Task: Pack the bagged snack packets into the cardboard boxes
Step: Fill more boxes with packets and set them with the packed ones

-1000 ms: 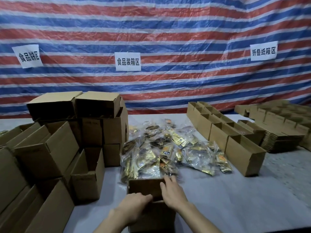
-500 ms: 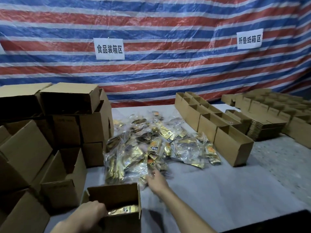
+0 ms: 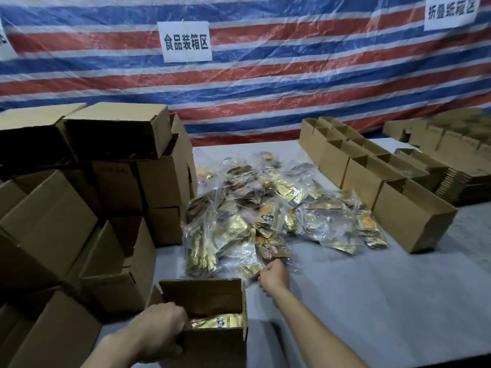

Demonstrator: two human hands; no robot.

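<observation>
Left grip (image 3: 162, 330) clasping the brown cardboard box (image 3: 202, 296), my right grip (image 3: 273, 274), closure hidden, seeks the edge of a limp, slippery clear snack bag (image 3: 233, 253)

There is a single view, from a camera worn on the person's head. It sits at the near edge of the worktop (image 3: 372, 301) and looks forward and down across it, toward the striped tarpaulin (image 3: 265, 107) hanging behind. The lens is wide, so the stacked cardboard boxes (image 3: 119, 134) on the left and the row of open boxes (image 3: 372, 179) on the right both fit in. Closest to the lens, along the bottom edge, are the left hand (image 3: 159, 330) and the open cardboard box (image 3: 212, 346). The right hand (image 3: 273, 274) is a little farther out. The pile of bagged snack packets (image 3: 252, 221) lies mid-frame, and the paper sign (image 3: 186, 41) is farthest.
</observation>
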